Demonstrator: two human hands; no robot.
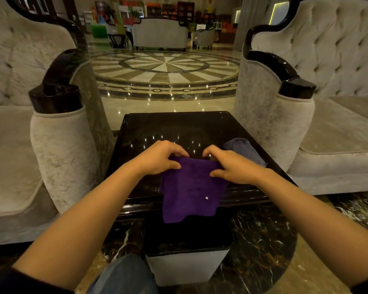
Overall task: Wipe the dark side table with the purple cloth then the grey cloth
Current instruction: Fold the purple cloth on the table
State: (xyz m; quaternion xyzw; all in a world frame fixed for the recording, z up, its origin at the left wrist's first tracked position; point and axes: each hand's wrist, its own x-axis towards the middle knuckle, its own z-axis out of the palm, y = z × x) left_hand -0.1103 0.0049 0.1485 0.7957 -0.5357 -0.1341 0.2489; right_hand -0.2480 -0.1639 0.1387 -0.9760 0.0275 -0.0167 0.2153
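Dim warm light, ceiling glints on the glossy table (179,128), wide-angle edge warp.

I couldn't see the fingertips of the left hand (160,159) or right hand (232,166); they curled over the far edge of the purple cloth (189,189). That cloth covered the near edge of the dark side table (174,126) at its middle, and its lower part hung past that edge. The right hand hid the near left part of the grey cloth (245,150) by the table's right edge. My forearms blocked both near corners. The left sofa (9,124) and right sofa (338,128) ran off the frame sides. The white bin (185,266) below was partly behind my knee. Far shelves were too blurred to read.
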